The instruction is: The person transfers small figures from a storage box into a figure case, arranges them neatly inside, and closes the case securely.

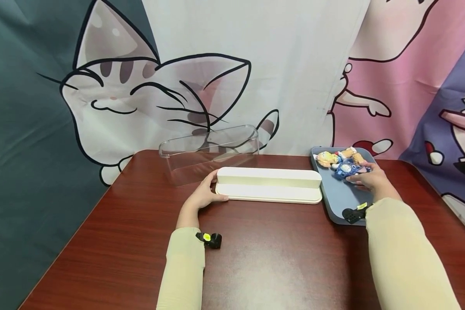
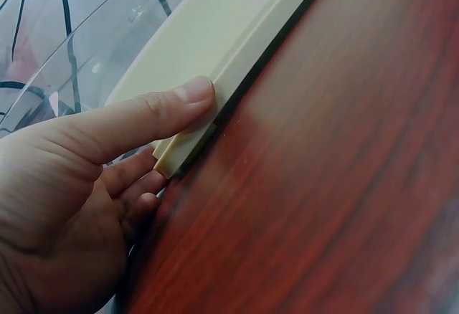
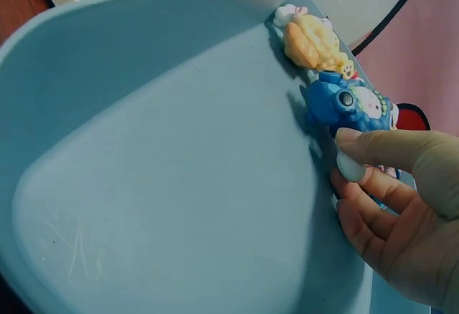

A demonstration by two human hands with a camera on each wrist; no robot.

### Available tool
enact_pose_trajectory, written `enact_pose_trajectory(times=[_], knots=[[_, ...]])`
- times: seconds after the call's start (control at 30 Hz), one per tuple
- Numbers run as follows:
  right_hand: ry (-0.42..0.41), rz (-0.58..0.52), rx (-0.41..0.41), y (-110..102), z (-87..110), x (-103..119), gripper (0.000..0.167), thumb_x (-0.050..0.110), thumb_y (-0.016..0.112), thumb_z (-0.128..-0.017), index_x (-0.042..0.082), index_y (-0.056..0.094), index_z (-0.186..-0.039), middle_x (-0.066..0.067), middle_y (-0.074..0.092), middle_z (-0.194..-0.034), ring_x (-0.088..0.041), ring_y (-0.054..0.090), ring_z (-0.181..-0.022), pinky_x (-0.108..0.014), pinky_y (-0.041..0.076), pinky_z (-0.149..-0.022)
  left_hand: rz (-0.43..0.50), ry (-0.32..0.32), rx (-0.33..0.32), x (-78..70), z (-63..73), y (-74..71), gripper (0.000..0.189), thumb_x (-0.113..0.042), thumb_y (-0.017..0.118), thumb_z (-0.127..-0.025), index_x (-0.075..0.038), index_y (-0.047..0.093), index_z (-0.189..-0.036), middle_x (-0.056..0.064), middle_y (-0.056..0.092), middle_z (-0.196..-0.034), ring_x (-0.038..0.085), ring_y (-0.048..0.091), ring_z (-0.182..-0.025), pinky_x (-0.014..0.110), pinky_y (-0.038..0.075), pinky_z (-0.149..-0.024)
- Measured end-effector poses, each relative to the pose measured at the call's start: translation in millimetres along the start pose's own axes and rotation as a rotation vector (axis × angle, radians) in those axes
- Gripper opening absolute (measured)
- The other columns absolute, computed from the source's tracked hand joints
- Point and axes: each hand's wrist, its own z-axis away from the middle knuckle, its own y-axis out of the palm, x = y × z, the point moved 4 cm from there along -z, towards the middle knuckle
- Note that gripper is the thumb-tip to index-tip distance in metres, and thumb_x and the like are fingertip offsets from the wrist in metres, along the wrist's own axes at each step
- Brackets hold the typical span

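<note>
Left hand [image 1: 203, 194]: gripping cream stepped stand [image 1: 269, 192] by left end | Stand: long axis crosswise | Right hand [image 1: 373, 181]: pinching figurine [image 3: 351, 167] in tray [image 1: 339, 196], stand's right

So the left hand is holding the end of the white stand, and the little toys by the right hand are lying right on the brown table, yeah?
Not quite: the little toys by the right hand lie in the blue-grey tray, as the right wrist view shows. The left hand is holding the end of the white stand.
</note>
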Motion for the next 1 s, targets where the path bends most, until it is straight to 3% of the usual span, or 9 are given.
enact_pose_trajectory(times=[0.1, 0.3, 0.63, 0.73, 0.83, 1.0], knots=[[-0.006, -0.027, -0.005, -1.7, 0.8, -0.5, 0.098, 0.005, 0.078, -0.072, 0.007, 0.013, -0.147, -0.032, 0.024, -0.138, -0.014, 0.055, -0.074, -0.03, 0.054, -0.069, 0.01, 0.003, 0.007, 0.1, 0.0, 0.2, 0.099, -0.012, 0.083, -0.068, -0.014, 0.023, -0.146, 0.012, 0.04, -0.136, 0.026, 0.039, -0.121, 0.042, 0.031, -0.102], [-0.072, 0.03, -0.034, -6.0, -0.6, 2.3, 0.096, 0.007, 0.077, -0.073, 0.008, 0.016, -0.146, -0.033, 0.025, -0.138, -0.03, 0.048, -0.093, -0.028, 0.053, -0.062, 0.008, 0.015, 0.014, -0.4, -0.5, -0.7, 0.098, -0.012, 0.083, -0.068, -0.014, 0.023, -0.146, 0.012, 0.039, -0.136, 0.026, 0.039, -0.121, 0.042, 0.031, -0.101], [-0.139, 0.054, -0.034, -12.6, -0.9, 3.7, 0.101, 0.007, 0.078, -0.071, 0.007, 0.012, -0.147, -0.032, 0.028, -0.136, -0.033, 0.044, -0.1, -0.028, 0.051, -0.062, 0.011, 0.022, 0.017, -0.5, 0.0, -0.6, 0.098, -0.013, 0.083, -0.068, -0.014, 0.024, -0.146, 0.012, 0.041, -0.135, 0.025, 0.041, -0.119, 0.042, 0.033, -0.1], [-0.16, 0.078, -0.036, -14.8, 1.2, 5.2, 0.098, 0.006, 0.077, -0.072, 0.006, 0.013, -0.147, -0.027, 0.04, -0.12, -0.028, 0.047, -0.091, -0.029, 0.051, -0.063, 0.013, 0.023, 0.014, -1.0, 0.3, -0.5, 0.098, -0.012, 0.083, -0.068, -0.014, 0.024, -0.146, 0.012, 0.042, -0.135, 0.025, 0.041, -0.119, 0.042, 0.033, -0.1], [-0.202, 0.105, -0.019, -15.4, 3.6, 8.3, 0.091, 0.003, 0.074, -0.073, 0.002, 0.017, -0.144, -0.011, 0.052, -0.096, -0.019, 0.053, -0.077, -0.03, 0.051, -0.063, 0.013, 0.017, 0.01, -1.1, 0.4, -0.7, 0.097, -0.011, 0.083, -0.068, -0.015, 0.024, -0.146, 0.011, 0.042, -0.134, 0.025, 0.041, -0.118, 0.041, 0.033, -0.1], [-0.259, 0.107, 0.064, -13.2, 7.5, 12.4, 0.084, -0.001, 0.072, -0.075, -0.005, 0.022, -0.142, 0.008, 0.056, -0.072, -0.003, 0.055, -0.065, -0.029, 0.053, -0.064, 0.012, 0.005, 0.01, -0.3, 0.5, -0.4, 0.097, -0.011, 0.082, -0.069, -0.016, 0.024, -0.146, 0.011, 0.042, -0.134, 0.025, 0.041, -0.117, 0.041, 0.033, -0.099]])
